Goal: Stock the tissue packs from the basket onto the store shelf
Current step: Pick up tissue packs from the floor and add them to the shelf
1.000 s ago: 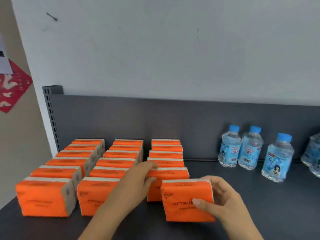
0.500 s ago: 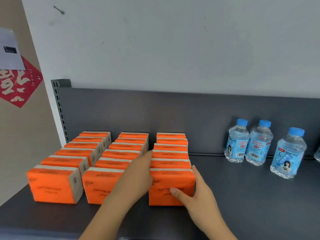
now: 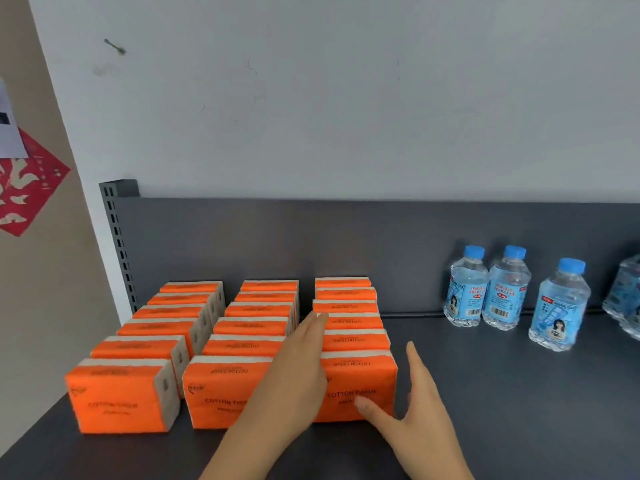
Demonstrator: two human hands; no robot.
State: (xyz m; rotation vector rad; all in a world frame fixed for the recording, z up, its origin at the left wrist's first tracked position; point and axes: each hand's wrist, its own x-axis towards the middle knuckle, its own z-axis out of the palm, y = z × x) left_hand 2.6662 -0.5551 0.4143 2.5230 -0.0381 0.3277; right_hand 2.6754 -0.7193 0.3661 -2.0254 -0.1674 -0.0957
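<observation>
Orange tissue packs stand upright in three rows on the dark grey shelf [image 3: 519, 410], several packs in each row. The front pack of the right row [image 3: 363, 379] stands in line with its row. My left hand [image 3: 294, 372] lies flat against that row's left side, fingers stretched into the gap beside the middle row [image 3: 249, 344]. My right hand [image 3: 419, 407] is spread open at the pack's right front corner, thumb touching its front face, fingers just off its right side. The left row [image 3: 138, 355] stands untouched. No basket is in view.
Three small water bottles with blue caps [image 3: 509, 292] stand at the back right of the shelf, with another one cut off at the right edge [image 3: 628, 299]. The shelf's back panel [image 3: 311, 244] rises behind the rows. A red paper decoration [image 3: 24, 188] hangs on the left wall.
The pack my right hand held in front of the right row now stands pushed against that row. My right hand has let go and spread open; my left hand reaches further along the row.
</observation>
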